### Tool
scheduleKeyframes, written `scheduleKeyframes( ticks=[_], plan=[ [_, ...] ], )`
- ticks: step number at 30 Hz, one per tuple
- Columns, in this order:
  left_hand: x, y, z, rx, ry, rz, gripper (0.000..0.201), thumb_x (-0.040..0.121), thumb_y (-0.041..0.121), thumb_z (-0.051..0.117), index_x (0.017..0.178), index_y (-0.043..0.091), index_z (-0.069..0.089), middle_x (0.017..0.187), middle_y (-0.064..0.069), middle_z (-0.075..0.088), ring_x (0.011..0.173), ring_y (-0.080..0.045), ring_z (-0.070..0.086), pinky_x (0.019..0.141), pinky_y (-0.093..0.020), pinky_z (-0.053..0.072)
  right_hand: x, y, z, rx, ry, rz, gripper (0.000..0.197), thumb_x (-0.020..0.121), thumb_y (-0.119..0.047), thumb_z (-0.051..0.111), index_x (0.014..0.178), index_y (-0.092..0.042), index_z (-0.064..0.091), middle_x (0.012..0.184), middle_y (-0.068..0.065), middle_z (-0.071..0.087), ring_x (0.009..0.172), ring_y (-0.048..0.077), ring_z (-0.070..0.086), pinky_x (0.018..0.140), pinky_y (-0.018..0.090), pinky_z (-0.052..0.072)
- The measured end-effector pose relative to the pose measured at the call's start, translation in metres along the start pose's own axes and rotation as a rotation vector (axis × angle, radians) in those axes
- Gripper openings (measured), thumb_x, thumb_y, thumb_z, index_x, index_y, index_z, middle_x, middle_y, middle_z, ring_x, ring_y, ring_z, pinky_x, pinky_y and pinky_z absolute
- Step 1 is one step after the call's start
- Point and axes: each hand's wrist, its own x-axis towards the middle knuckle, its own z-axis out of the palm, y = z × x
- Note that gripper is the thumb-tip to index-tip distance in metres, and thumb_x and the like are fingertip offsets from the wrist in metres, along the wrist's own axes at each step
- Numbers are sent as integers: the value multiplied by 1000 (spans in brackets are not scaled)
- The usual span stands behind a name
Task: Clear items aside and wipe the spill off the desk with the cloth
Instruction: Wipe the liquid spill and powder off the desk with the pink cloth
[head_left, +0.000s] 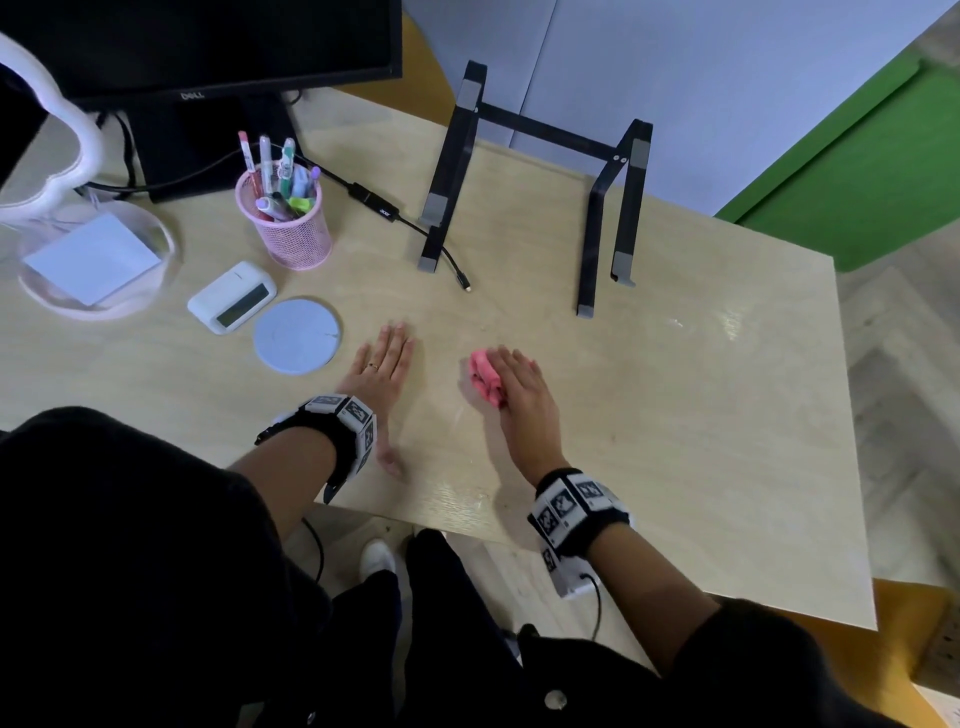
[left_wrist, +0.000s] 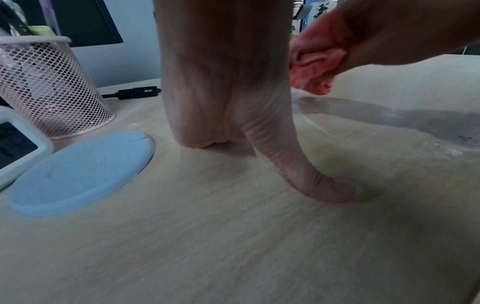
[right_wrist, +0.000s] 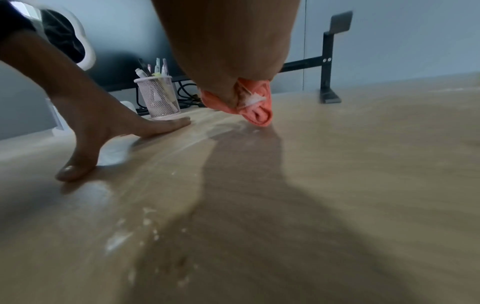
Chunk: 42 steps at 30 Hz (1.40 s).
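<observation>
A crumpled pink cloth (head_left: 483, 376) lies on the light wood desk (head_left: 675, 415) near the middle. My right hand (head_left: 519, 389) covers it from the right and grips it, pressing the bunched cloth (right_wrist: 255, 111) down on the wood. In the left wrist view the cloth (left_wrist: 317, 61) bulges out from under that hand. My left hand (head_left: 382, 364) lies flat on the desk just left of the cloth, fingers straight, holding nothing. Wet streaks of the spill (right_wrist: 122, 236) shine on the desk toward the front edge, and a darker wet patch (left_wrist: 415, 119) runs beneath the cloth.
Left of my left hand lie a round blue coaster (head_left: 297, 335) and a white digital clock (head_left: 232, 297). Behind them stand a pink mesh pen cup (head_left: 285, 223) and a monitor (head_left: 208, 47). A black laptop stand (head_left: 535, 197) and a loose cable (head_left: 415, 228) sit at the back.
</observation>
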Motion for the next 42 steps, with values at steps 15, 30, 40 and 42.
scheduleKeyframes(
  ticks=[15, 30, 40, 42],
  plan=[
    [2, 2, 0, 18, -16, -14, 176, 24, 82, 70, 138, -7, -30, 148, -28, -33, 139, -42, -27, 114, -51, -10, -4, -15, 55, -25, 10, -87, 47, 79, -17, 51, 124, -3, 58, 129, 15, 59, 126, 36, 49, 117, 24, 1],
    [-5, 7, 5, 88, 44, -28, 171, 31, 80, 72, 138, -8, -29, 150, -27, -30, 143, -39, -21, 120, -48, 0, -77, -14, 47, 19, -137, -288, 40, 85, -13, 44, 120, -6, 62, 128, 17, 59, 121, 38, 53, 112, 35, 13],
    [-23, 5, 20, -1, 13, -76, 170, 32, 87, 65, 142, -5, -26, 152, -23, -29, 143, -38, -20, 117, -49, -4, -71, 1, -23, 568, -106, -97, 31, 87, 1, 55, 113, -12, 65, 108, -2, 69, 95, 5, 62, 86, 21, 49],
    [-23, 11, 24, 2, 4, -81, 168, 34, 86, 66, 142, -5, -26, 152, -23, -28, 144, -38, -19, 117, -49, -4, -55, -2, -16, 498, -88, -92, 30, 89, -1, 54, 112, -15, 66, 112, 0, 68, 102, 9, 60, 99, 24, 40]
  ],
)
